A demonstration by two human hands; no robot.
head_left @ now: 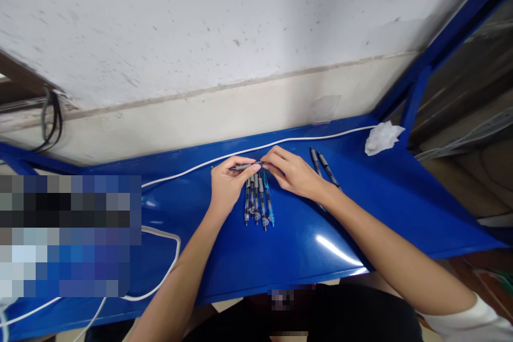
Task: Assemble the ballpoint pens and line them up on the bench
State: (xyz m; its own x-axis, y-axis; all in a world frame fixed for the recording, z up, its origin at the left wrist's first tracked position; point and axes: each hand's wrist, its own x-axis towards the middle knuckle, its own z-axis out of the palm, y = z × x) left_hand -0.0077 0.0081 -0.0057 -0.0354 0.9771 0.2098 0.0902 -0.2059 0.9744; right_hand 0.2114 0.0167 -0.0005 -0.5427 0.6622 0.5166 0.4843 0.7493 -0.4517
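Left hand (226,184) and right hand (294,173) meet at a slim dark pen (240,166), which I see held crosswise between them above a glossy blue tabletop (232,267). Nearer than the grip and to its right, the surface throws back a bright streak of light (339,251). Beyond the grip, a white cable (312,139) crosses the blue, and past it rises a pale, speckled wall (224,26). Well to the right of the grip I see a crumpled white wad (383,138) near a blue metal frame (414,93); far to the left, black cables (52,123) hang, and nearer than those sits a pixelated patch (68,235) I can't read. Just on the near side of the grip, several dark pens (257,208) lie beside 1 teal pen (268,197). To its right, 2 more pens (328,169) lie near the right wrist. I see the left thumb and fingers closed on the held pen's body, the right fingertips pinched together at its other end; how firmly, I can't tell.
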